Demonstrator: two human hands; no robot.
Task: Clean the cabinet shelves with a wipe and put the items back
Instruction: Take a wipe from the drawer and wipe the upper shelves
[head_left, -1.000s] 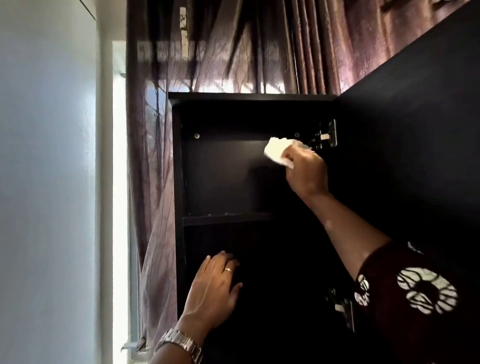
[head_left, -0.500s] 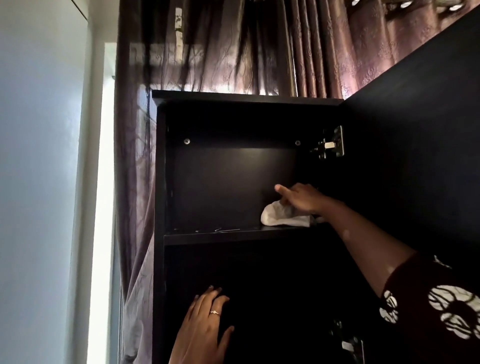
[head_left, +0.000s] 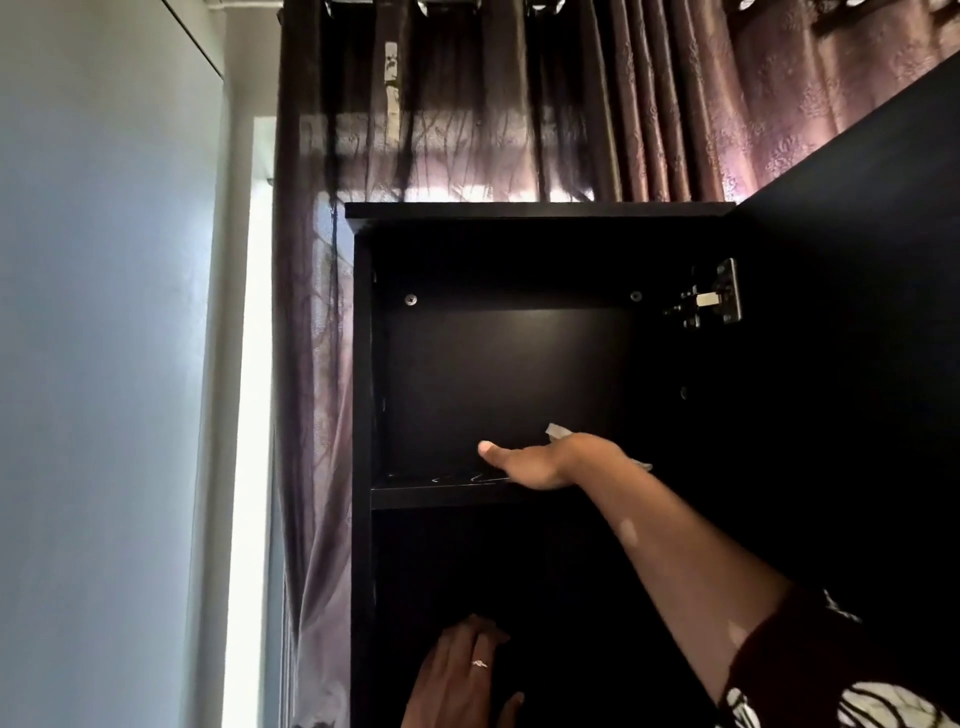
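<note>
The wipe (head_left: 557, 430) looks a thin, limp white sheet, very light and probably damp, so I judge it will crumple and slide rather than resist. It is best bunched under the palm or pinched at a fold, with steady downward pressure so it does not slip on the smooth dark shelf (head_left: 431, 492). It lies beneath the right grip (head_left: 550, 462), almost wholly covered: one small corner peeps out just above the grip, against the back panel, and a sliver shows beside the wrist. The thumb lies straight along the shelf, but the fingers are hidden, so I cannot tell whether this grip clasps the wipe or merely presses it. Faint wet streaks (head_left: 467, 477) sit just on the thumb side. The left grip (head_left: 462, 675), well below, is released, fingers flat inside the cabinet (head_left: 362, 415), holding nothing.
</note>
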